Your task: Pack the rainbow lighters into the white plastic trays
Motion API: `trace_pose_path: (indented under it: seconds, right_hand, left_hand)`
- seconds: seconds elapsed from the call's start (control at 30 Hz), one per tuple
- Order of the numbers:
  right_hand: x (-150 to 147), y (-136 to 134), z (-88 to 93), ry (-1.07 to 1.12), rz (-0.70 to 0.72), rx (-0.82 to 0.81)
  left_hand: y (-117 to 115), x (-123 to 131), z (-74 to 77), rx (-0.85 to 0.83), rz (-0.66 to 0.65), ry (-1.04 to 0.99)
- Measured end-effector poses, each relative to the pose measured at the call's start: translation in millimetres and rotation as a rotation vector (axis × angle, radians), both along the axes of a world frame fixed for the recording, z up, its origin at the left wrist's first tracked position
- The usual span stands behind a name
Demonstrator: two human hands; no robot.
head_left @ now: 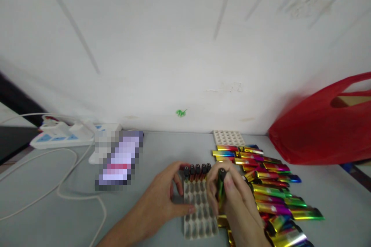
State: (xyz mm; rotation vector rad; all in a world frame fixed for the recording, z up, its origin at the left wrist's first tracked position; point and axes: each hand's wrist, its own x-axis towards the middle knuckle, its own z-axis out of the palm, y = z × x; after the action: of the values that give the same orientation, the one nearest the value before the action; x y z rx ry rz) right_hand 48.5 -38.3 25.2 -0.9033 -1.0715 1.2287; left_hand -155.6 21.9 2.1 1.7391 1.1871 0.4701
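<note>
A pale tray with rows of slots (199, 227) lies in front of me, and several black-tipped shiny tubes (198, 170) stand upright in its far row. The slots nearer to me have nothing in them. My left hand (168, 193) rests at the tray's left side, thumb on its edge and fingers curled round the far left corner. Over the tray's right side, my right hand (236, 197) grips one shiny green tube with a black end (222, 179), held roughly upright. The tube's lower part is partly covered by my fingers.
Right of the tray lies a heap of shiny multicoloured tubes (272, 200). Behind it are a second pale slotted tray (228, 137) and a red bag (321, 127). At left are a blurred-out phone (121, 162), a power strip (62, 139) and a loose white cable (78, 197).
</note>
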Motion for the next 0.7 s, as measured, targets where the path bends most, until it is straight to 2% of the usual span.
trace_pose_path:
  seconds: [0.07,0.17,0.33,0.47,0.57,0.7]
  right_hand:
    - [3.4,-3.8,3.2,-0.293,-0.110,0.142]
    - [6.3,-6.9,3.5,-0.539,-0.085,0.272]
    - [2.1,-7.2,-2.8,-0.671,-0.019,0.289]
    - [2.7,-5.4,-5.2,-0.872,0.013,0.397]
    - [5.0,-3.7,-3.8,-1.029,0.021,0.446]
    - [4.8,-2.0,0.2,-1.109,0.019,0.516]
  left_hand:
    - [-0.3,-0.2,0.3,-0.007,0.003,0.002]
    - [-0.6,0.0,0.4,-0.003,0.006,0.009]
    - [-0.5,2.1,3.4,0.018,-0.025,-0.113]
    - [-0.6,4.2,6.5,0.005,-0.031,-0.202]
    - [-1.0,4.3,4.9,-0.005,-0.032,-0.225]
    - [-1.1,3.5,1.9,-0.020,-0.038,-0.218]
